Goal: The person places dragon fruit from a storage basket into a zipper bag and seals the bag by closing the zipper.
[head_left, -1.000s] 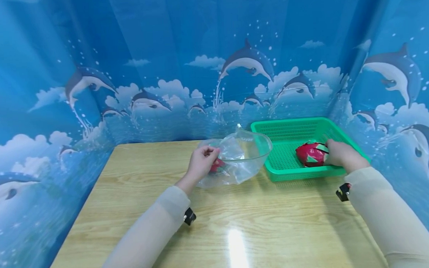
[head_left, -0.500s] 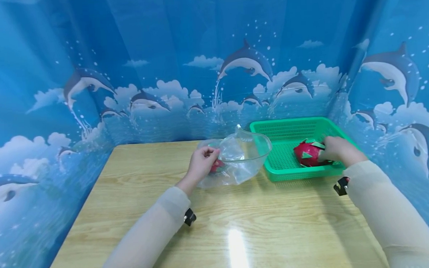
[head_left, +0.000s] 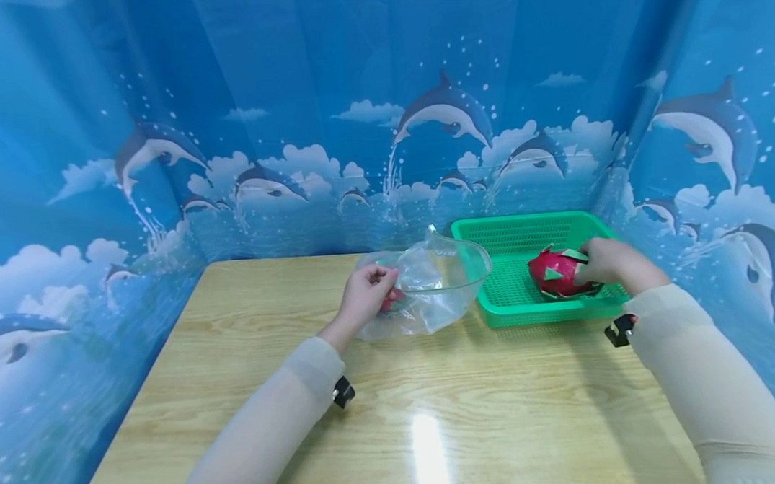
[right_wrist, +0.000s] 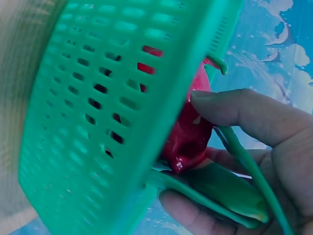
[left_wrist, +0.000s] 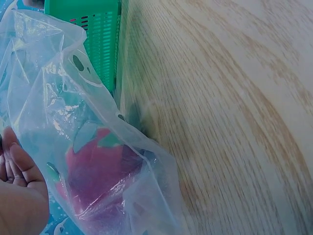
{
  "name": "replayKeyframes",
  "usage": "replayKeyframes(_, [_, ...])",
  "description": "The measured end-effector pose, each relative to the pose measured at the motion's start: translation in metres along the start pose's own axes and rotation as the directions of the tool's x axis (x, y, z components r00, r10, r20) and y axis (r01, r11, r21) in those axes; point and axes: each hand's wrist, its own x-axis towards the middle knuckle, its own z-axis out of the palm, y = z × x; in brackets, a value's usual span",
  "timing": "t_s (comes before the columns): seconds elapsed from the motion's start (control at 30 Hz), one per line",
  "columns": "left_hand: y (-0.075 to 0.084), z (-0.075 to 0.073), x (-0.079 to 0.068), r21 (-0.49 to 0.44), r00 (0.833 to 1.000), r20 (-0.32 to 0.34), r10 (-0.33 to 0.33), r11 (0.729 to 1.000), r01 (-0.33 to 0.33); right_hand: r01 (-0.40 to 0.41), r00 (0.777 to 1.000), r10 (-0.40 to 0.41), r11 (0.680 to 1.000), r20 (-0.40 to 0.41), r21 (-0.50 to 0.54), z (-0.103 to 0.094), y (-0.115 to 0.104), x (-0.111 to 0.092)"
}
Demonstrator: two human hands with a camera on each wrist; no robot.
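Observation:
A clear plastic bag (head_left: 442,308) lies on the wooden table, its round mouth spread toward the right. My left hand (head_left: 362,293) pinches the edge of the bag between thumb and fingers. Inside the bag is a red dragon fruit (left_wrist: 100,176) with green scales, seen blurred through the plastic. In the green basket (head_left: 540,309), my right hand (head_left: 614,264) grips another red dragon fruit (head_left: 555,272) by its right end. In the right wrist view the thumb (right_wrist: 220,107) presses on the red skin, with long green scales between the fingers; the basket wall partly hides the fruit.
The wooden table (head_left: 291,412) reaches toward the front, with a bright light reflection on it. The basket stands at the back right, just beside the bag's mouth. A blue curtain (head_left: 303,94) printed with dolphins closes off the back and sides.
My right hand has shifted the dragon fruit slightly left and up within the basket, and turned it a little. The left hand and bag have stayed almost still.

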Motion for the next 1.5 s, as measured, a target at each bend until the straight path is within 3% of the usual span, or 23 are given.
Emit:
replayKeyframes(0.5, [0.001,0.003,-0.001,0.008,1.000,0.007,0.007,1.000,-0.007,0.029,0.999,-0.029,1.000,-0.042,0.002,-0.029,-0.027,-0.012])
replayKeyframes(1.5, [0.003,0.008,-0.001,0.053,1.000,-0.013,0.018,0.998,-0.017,0.104,0.984,-0.105,0.994,-0.145,-0.016,-0.067,-0.083,-0.032])
